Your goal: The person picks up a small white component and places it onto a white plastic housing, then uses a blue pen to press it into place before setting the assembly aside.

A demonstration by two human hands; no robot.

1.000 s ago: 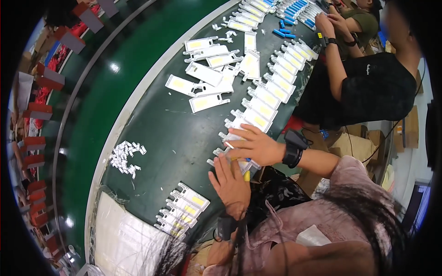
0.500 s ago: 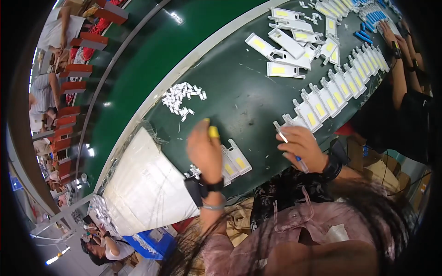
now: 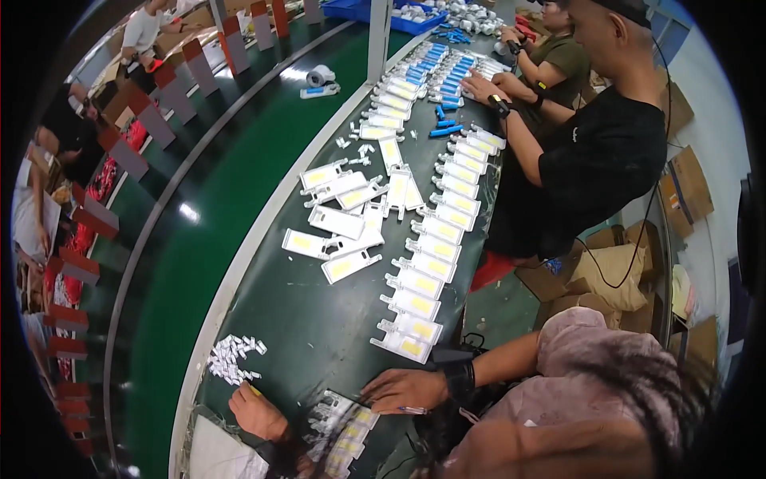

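Observation:
My left hand (image 3: 258,413), with yellow covers on its fingertips, is at the near edge of a loose pile of small white pieces (image 3: 233,358). Its fingers are drawn together, and whatever is between them is hidden. My right hand (image 3: 405,390) lies low over the table with a slim pen-like tool (image 3: 412,410) in it; only the tool's end shows below the palm. Between my hands, flat white panels with yellow rectangles (image 3: 352,437) overlap in a short row, partly behind strands of hair. The right fingers reach the row's upper end.
A long row of similar panels (image 3: 431,263) runs along the table's right side. More panels (image 3: 343,219) lie jumbled farther up. A co-worker in black handles blue cylinders (image 3: 451,86) at the far end. A white sheet (image 3: 223,451) covers the near left corner. A green conveyor (image 3: 187,263) runs alongside.
The view has swung toward the right and far end of the table. My left hand has gone to the small white pieces; my right hand has come from the long row to the short one.

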